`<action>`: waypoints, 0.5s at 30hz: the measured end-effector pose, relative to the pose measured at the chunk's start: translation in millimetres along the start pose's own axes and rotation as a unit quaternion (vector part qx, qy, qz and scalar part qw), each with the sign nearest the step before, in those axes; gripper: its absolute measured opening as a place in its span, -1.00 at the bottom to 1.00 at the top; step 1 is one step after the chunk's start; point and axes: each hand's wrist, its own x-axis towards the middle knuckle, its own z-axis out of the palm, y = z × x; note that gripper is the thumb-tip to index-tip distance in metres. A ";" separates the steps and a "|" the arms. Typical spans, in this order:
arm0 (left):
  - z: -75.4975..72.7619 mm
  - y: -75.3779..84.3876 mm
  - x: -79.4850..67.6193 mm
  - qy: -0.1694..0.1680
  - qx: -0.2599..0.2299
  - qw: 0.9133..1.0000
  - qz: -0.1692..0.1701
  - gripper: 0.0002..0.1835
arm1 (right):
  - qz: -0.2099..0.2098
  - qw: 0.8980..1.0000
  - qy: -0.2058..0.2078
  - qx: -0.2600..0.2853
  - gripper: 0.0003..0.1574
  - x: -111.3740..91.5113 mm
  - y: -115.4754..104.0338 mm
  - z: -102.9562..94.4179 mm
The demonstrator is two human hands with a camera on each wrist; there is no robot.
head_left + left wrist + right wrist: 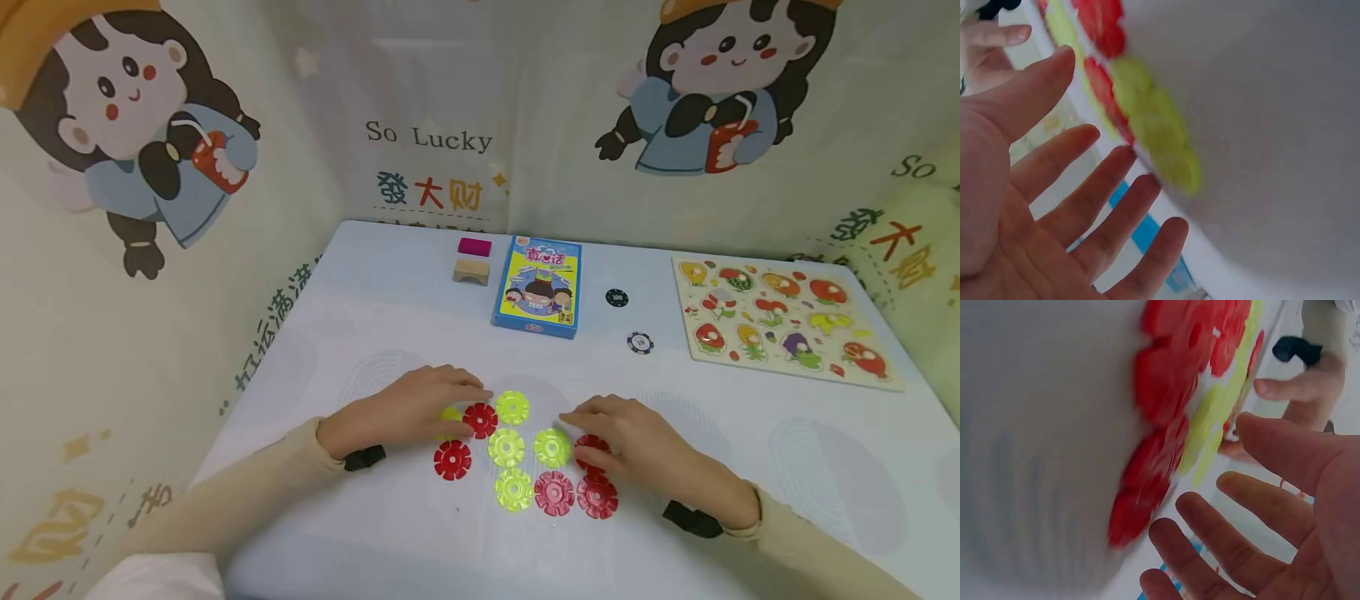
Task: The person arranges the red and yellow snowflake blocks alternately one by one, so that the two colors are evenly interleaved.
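Red and yellow-green notched plastic discs lie in a loose cluster on the table, among them a yellow-green disc (513,489) and a red disc (452,460) at the near side. My left hand (423,406) hovers at the cluster's left side, fingertips over a red disc (480,420), partly hiding a yellow-green one. On the other side, my right hand (637,440) reaches over a red disc (591,452) and covers part of it. Both wrist views show spread fingers and bare palms; discs (1154,125) lie past the left fingertips, red discs (1166,381) past the right.
Behind the cluster stand a blue card box (537,287), a wooden arch block (471,272) and a magenta block (475,247). A black chip (617,297) and a white-edged chip (641,342) lie right of the box. Farther right is a fruit puzzle board (783,321). Printed curtains enclose the table.
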 end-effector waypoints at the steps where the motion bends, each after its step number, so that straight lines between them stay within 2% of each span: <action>1: 0.7 2.1 2.2 -0.008 0.006 1.000 0.005 -0.37 | -0.008 1.000 -0.010 -0.001 -0.40 2.8 -3.3 2.6; 7: 5.7 9.8 11.9 -0.033 0.044 0.998 0.019 -0.42 | -0.032 0.998 -0.038 -0.028 -0.40 15.7 -18.0 15.6; 15: 6.5 11.0 15.6 -0.030 0.028 0.999 0.024 -0.44 | -0.034 0.998 -0.040 -0.040 -0.37 18.4 -21.5 17.6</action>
